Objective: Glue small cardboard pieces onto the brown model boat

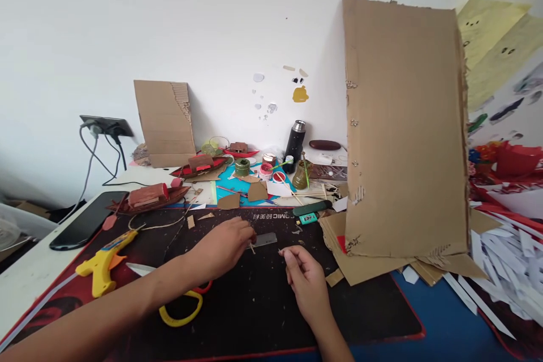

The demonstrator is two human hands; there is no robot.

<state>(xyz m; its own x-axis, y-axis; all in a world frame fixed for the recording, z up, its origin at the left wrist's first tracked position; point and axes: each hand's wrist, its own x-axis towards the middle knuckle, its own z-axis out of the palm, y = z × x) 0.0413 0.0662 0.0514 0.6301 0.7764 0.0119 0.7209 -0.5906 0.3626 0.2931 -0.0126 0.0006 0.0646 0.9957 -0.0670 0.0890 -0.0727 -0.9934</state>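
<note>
My left hand [224, 243] reaches over the dark mat [254, 305] with its fingers pinched together. A thin pale scrap [253, 248] hangs from its fingertips; its kind is unclear. Just beyond those fingers lies a small grey translucent strip [267, 239]. To the right, my right hand [306, 278] is closed in a pinch, and a tiny piece at its fingertips is too small to name. Scissors [181, 319] with yellow and red handles lie partly beneath my left forearm. A yellow glue gun [102, 266] rests on the mat at the left.
Brown model boats [148, 198] sit at the back left, near a black phone [87, 220]. Paint jars [242, 167] and a black flask [296, 144] stand at the back. A tall cardboard panel [407, 130] rises at the right, with white paper strips [504, 271] beyond it.
</note>
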